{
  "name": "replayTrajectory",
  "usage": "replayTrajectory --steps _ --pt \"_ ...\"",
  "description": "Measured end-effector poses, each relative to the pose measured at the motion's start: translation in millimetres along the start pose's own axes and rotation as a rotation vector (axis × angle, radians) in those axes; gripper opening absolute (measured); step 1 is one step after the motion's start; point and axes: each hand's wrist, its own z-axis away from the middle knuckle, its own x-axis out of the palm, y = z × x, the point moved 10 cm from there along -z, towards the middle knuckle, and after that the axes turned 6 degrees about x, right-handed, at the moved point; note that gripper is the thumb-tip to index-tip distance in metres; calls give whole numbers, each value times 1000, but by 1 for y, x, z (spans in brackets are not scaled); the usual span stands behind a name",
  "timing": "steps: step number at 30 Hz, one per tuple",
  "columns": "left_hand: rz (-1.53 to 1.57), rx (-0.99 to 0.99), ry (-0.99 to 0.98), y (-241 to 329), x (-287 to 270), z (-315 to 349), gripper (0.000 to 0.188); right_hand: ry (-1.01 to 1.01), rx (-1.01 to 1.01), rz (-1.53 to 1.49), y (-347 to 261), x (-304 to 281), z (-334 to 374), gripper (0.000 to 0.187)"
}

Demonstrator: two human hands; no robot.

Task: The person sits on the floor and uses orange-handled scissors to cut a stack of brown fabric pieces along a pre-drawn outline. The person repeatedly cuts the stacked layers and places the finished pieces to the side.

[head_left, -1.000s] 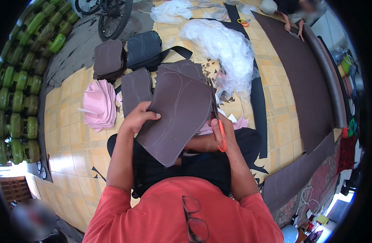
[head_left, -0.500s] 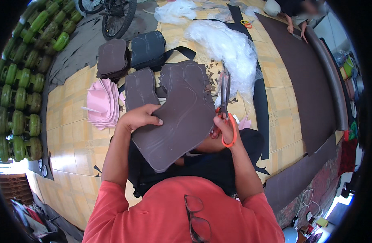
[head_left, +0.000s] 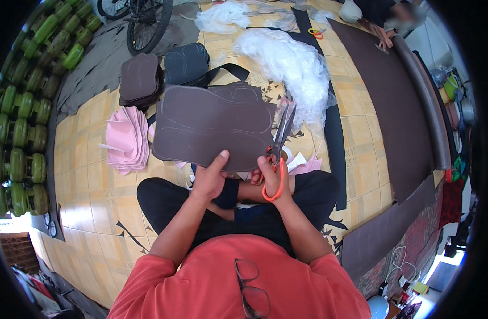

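Marked brown sheet (head_left: pixel 212 127) and orange-handled scissors (head_left: pixel 282 131) in hand
We find the left hand (head_left: pixel 210 179) gripping the sheet's near edge, thumb on top, and the right hand (head_left: pixel 272 179) closed around the scissors' handles, blades pointing away beside the sheet's right end; the sheet is held before the crossed legs (head_left: pixel 161 199), with a pink stack (head_left: pixel 128 138) to its left and a clear plastic heap (head_left: pixel 294 64) beyond the blades

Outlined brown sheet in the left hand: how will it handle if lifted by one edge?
The outlined brown sheet is probably semi-stiff: pinched at its near edge by the left hand, it looks nearly flat. It is likely light, being thin. Its matte surface suggests little slipping.
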Motion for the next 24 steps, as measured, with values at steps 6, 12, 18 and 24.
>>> replayTrajectory --steps 6,12,18,24 --pt "-76 4 30 22 -15 -9 43 199 -261 471 -28 -20 -1 54" --pt "-73 -31 -11 17 -20 -7 43 248 -411 633 -54 -13 4 43" --pt "-104 4 31 32 -23 -15 45 114 -251 413 -43 -10 6 42" --pt "-170 187 -8 76 -36 -43 41 8 -128 530 -26 -17 6 46"
